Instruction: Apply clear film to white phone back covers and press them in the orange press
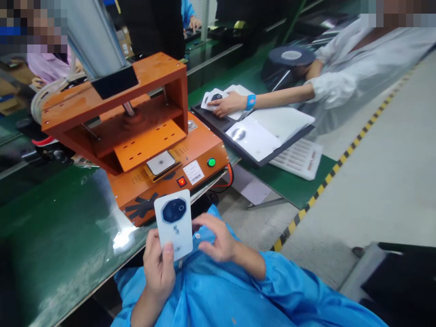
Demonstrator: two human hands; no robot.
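Observation:
My left hand (159,268) grips a white rectangular card-like part (173,225) with a dark round window near its top, held upright over my lap. My right hand (215,238) hovers just right of the card, fingers loosely curled and apart, with nothing visible in them. Both arms wear bright blue sleeves. In front of me stands an orange press machine (136,131); a similar white part (160,162) lies on its lower bed under the raised plate.
The press has a green button (211,162) and a red switch (181,181) on its front. A green bench (51,227) runs left. A co-worker's hand (226,103) in white sleeves rests on white parts on a dark tray (252,136).

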